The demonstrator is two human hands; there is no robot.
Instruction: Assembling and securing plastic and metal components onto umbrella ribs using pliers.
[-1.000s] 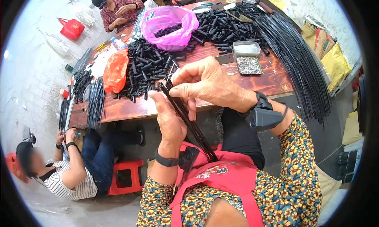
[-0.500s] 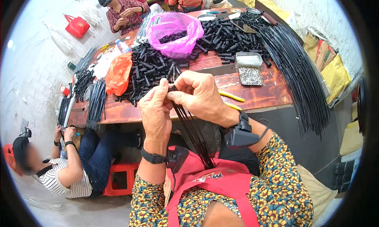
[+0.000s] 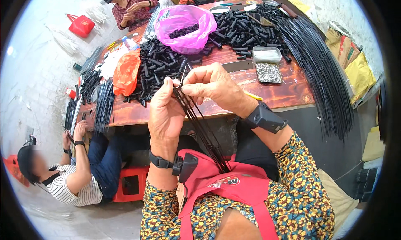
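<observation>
My left hand is closed around the top end of a bundle of thin black rods, which look like umbrella ribs. The rods slant down from my fingers, and their lower ends rest against the red apron on my lap. Right beside it, my right hand pinches with thumb and forefinger at the top of the bundle. A thin shiny piece shows by those fingertips; the exact part they grip is too small to make out. Beyond the hands lies a heap of short black tubes.
A pink plastic bag of small black parts sits on the wooden table. Nearby are an orange bag, a box of tiny parts, a yellow tool handle and long black rods. A co-worker sits at left.
My right fingers have drawn slightly away from my left thumb, and the rod tops have spread a little. The whole view has shifted slightly; my right forearm now covers more of the yellow handles.
</observation>
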